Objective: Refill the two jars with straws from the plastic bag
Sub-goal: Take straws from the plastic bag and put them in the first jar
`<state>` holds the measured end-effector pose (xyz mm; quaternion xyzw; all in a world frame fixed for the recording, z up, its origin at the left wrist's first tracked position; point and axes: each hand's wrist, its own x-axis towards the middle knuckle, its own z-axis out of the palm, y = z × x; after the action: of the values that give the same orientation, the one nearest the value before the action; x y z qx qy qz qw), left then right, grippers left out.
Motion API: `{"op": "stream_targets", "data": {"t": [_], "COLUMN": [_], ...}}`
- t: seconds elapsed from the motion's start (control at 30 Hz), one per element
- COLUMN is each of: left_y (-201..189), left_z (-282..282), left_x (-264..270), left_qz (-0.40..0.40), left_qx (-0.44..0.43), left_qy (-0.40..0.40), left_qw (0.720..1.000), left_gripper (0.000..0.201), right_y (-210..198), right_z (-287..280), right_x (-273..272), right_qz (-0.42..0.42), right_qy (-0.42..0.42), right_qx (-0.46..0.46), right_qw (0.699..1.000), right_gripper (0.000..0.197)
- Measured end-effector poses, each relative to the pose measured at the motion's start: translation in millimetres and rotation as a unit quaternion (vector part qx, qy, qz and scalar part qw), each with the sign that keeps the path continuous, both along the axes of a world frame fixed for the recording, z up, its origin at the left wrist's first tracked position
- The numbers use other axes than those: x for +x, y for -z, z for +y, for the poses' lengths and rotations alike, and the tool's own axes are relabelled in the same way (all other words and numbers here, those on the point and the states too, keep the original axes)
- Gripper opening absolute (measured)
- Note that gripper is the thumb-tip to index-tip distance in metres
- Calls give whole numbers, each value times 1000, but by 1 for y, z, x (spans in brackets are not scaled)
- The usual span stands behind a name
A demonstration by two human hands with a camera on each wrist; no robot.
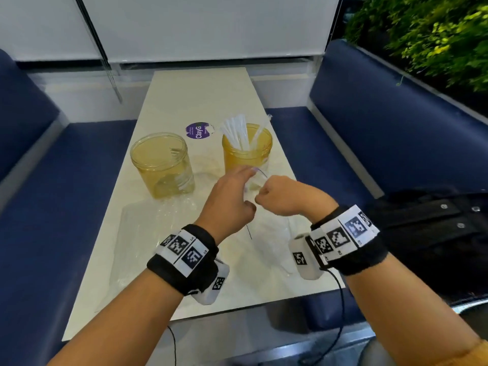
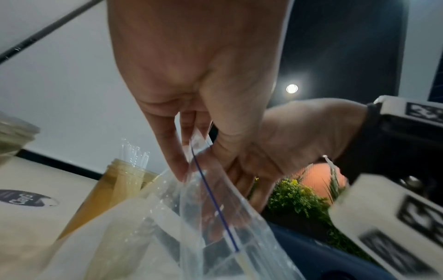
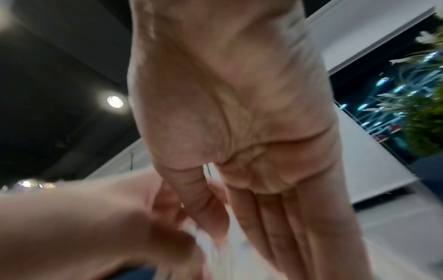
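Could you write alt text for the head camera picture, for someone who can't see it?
Two hands, left hand and right hand, hold a clear plastic bag above a pale table. Behind stand two amber jars: the right jar holds white straws, the left jar few.

A: The head view is evenly lit and mostly sharp, though the seats (image 1: pixel 396 122) bow at the wide-angle edges.

B: Glare?

A: Soft sheen on the table (image 1: pixel 200 91). A ceiling lamp (image 2: pixel 292 88) flares in the left wrist view, its halo bleeding into the dark.

B: And the right wrist view?

A: Dim and smeared; the left hand (image 3: pixel 91 223) is blurred.
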<state>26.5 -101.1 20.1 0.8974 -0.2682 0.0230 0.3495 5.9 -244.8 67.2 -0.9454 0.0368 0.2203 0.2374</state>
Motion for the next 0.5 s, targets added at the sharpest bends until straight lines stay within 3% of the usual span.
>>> {"op": "stream_targets", "data": {"t": [0.07, 0.3, 0.5], "left_y": [1, 10, 17], "left_z": [-3, -9, -11], "left_x": [-3, -16, -20], "left_qz": [6, -9, -29], "left_qx": [9, 30, 57], "left_qy": [6, 59, 83], "left_qw": [1000, 998, 994], "left_gripper": [73, 72, 72], "right_y": [26, 87, 94], "right_z": [3, 4, -11], "right_x": [-5, -30, -29], "right_qz": [11, 12, -46], "right_qy": [-18, -24, -2], "right_qx": [-73, -294, -290], "right_qw": [997, 955, 956], "right_gripper": [22, 40, 40]}}
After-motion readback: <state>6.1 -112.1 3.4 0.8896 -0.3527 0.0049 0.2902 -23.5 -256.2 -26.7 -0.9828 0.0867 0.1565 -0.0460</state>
